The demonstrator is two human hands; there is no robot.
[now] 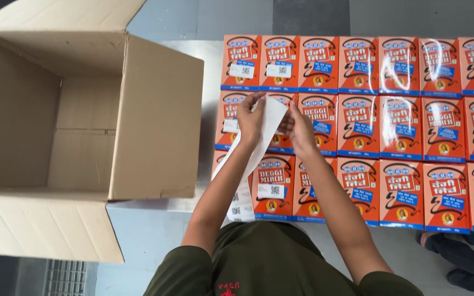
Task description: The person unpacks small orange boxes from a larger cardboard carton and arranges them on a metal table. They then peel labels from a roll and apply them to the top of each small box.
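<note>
Hands meet over orange boxes (360,126) laid in rows on a steel table (204,66): left hand (250,121) and right hand (298,129) pinch a white label strip (267,123), fingers closed on its top. Peeling slowly, strip taut, looks wisest. Open cardboard carton (83,126) stands alongside.

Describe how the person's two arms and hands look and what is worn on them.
Both arms are bare from the short sleeves down. The left hand and right hand wear no gloves; no rings, watch or bracelet can be seen. The sleeves belong to a dark olive-green shirt with small red markings low on its front.
</note>
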